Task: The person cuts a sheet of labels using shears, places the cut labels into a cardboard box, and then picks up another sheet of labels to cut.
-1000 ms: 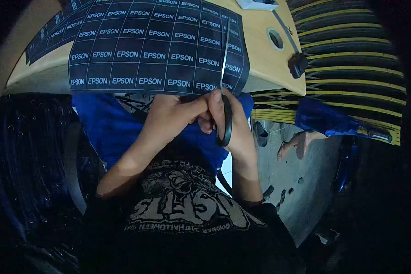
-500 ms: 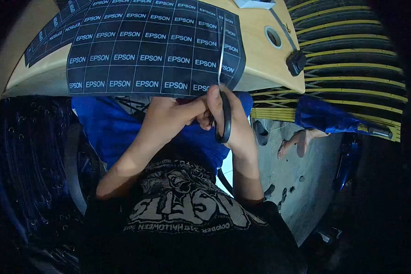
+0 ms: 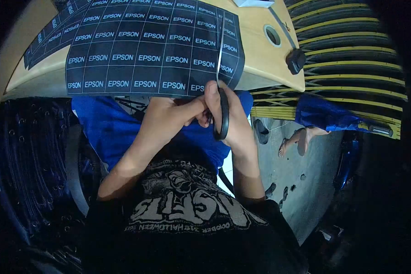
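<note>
A dark sheet (image 3: 144, 59) printed with a grid of white EPSON labels lies over the table and hangs past its near edge. My right hand (image 3: 236, 121) is closed round the black handle of long scissors (image 3: 223, 119). Their narrow silver blade runs up across the sheet's right-hand column of labels. At the sheet's lower edge, my left hand (image 3: 166, 116) is closed beside the right one, with its thumb pointing toward the scissors. It seems to pinch the sheet's edge, though its fingertips are largely hidden.
More printed strips (image 3: 55, 34) lie at the table's left. The pale wooden table (image 3: 260, 64) has a round hole at right, near a black knob (image 3: 296, 61). Beyond stands a yellow folding gate (image 3: 342, 50). Another person's foot (image 3: 290, 144) shows on the floor at right.
The sheet and the scissors have shifted very slightly left. Both hands keep nearly the same position and grip.
</note>
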A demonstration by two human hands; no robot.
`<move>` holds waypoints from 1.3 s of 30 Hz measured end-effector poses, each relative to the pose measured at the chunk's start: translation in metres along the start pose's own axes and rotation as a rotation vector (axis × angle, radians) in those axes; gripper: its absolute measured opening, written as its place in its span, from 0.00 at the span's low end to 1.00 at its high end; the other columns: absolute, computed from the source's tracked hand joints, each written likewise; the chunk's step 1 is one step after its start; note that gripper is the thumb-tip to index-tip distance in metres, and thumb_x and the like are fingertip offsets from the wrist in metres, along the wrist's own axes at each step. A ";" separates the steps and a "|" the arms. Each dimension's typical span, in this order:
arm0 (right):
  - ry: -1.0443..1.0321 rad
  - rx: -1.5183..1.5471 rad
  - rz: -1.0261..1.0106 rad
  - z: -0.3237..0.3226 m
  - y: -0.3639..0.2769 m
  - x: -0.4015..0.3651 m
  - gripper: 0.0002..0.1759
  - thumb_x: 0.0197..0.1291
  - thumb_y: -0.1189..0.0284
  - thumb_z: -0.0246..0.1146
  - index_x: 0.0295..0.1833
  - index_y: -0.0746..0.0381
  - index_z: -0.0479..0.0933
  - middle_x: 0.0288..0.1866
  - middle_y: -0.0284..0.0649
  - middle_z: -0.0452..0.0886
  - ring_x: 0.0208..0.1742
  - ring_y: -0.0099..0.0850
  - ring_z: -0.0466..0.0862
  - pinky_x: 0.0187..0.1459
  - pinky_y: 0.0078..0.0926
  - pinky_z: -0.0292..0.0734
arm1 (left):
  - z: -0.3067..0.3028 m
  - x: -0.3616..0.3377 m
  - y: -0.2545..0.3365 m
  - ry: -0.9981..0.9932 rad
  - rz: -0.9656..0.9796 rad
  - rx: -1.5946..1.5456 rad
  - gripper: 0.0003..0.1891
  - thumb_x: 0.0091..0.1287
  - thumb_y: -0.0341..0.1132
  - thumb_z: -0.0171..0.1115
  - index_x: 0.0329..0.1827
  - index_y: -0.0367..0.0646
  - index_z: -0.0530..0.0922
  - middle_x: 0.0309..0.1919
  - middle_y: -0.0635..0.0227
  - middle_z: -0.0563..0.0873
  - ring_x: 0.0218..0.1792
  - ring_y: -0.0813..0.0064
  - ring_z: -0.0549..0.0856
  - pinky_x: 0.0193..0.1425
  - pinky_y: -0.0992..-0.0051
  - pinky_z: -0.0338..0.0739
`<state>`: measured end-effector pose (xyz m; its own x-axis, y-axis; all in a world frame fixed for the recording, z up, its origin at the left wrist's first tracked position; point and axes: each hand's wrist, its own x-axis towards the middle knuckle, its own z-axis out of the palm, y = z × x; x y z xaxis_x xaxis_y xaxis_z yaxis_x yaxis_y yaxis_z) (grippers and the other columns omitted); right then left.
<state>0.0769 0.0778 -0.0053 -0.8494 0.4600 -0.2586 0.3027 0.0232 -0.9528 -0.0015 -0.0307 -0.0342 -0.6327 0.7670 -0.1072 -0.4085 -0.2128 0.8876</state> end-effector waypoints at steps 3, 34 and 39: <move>0.010 -0.035 0.002 0.000 -0.002 0.001 0.29 0.60 0.47 0.56 0.38 0.68 0.70 0.19 0.31 0.71 0.20 0.19 0.71 0.21 0.15 0.63 | -0.001 -0.001 0.001 0.014 -0.024 0.054 0.07 0.61 0.33 0.61 0.32 0.38 0.79 0.19 0.72 0.81 0.19 0.87 0.76 0.22 0.86 0.63; 0.006 0.047 0.062 -0.004 -0.007 0.006 0.29 0.60 0.49 0.59 0.40 0.71 0.71 0.18 0.32 0.72 0.19 0.18 0.71 0.21 0.15 0.63 | -0.002 0.001 -0.006 0.033 -0.043 0.067 0.06 0.62 0.33 0.61 0.32 0.39 0.80 0.20 0.73 0.80 0.19 0.88 0.73 0.20 0.86 0.63; 0.022 0.002 0.064 -0.003 -0.011 0.006 0.31 0.59 0.48 0.59 0.43 0.70 0.71 0.18 0.31 0.71 0.18 0.18 0.69 0.21 0.14 0.62 | -0.002 -0.001 0.001 -0.015 -0.041 0.056 0.07 0.62 0.34 0.61 0.33 0.39 0.80 0.21 0.73 0.81 0.21 0.87 0.77 0.21 0.87 0.64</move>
<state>0.0700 0.0825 0.0038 -0.8186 0.4802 -0.3151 0.3550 -0.0083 -0.9348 -0.0024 -0.0326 -0.0343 -0.6062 0.7833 -0.1376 -0.3963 -0.1475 0.9062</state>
